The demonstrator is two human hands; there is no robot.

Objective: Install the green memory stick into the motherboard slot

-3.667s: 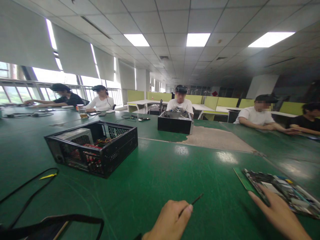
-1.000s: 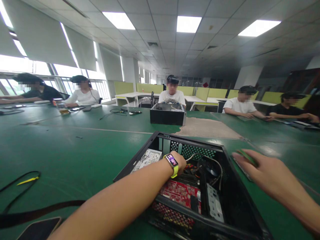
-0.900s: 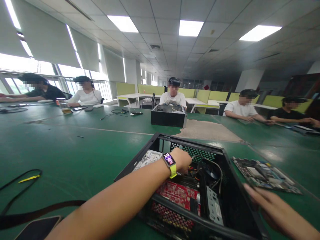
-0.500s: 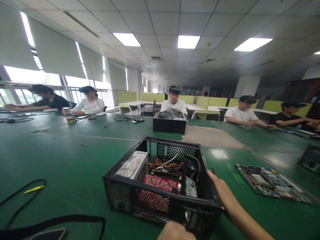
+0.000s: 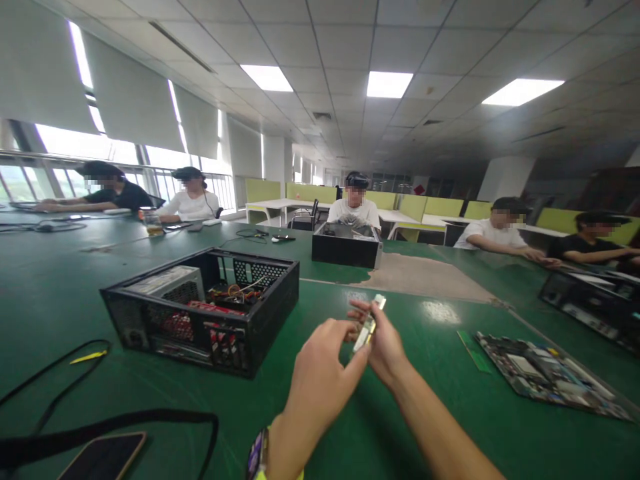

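Observation:
Both of my hands meet above the green table, around a small, pale, narrow part [image 5: 369, 325] that is too blurred to name. My left hand [image 5: 325, 367], with a watch at the wrist, pinches its lower end between thumb and fingers. Against its upper end lies my right hand [image 5: 384, 337], thumb along the part and fingers behind it. To the left of my hands, apart from them, sits an open black computer case [image 5: 270, 308] with a silver power supply [image 5: 167, 283], a red board and coloured wires inside.
Right of my hands lie a circuit board [image 5: 545, 373] and a green strip [image 5: 473, 351]. A phone [image 5: 105, 457] and black cables are at the near left. Across the table [image 5: 330, 287], a person sits behind another case [image 5: 346, 250]; more people sit on both sides.
The black case has moved left, away from my hands. My hands have come together in front of me and now hold the small pale part. Another case shows more fully at the right.

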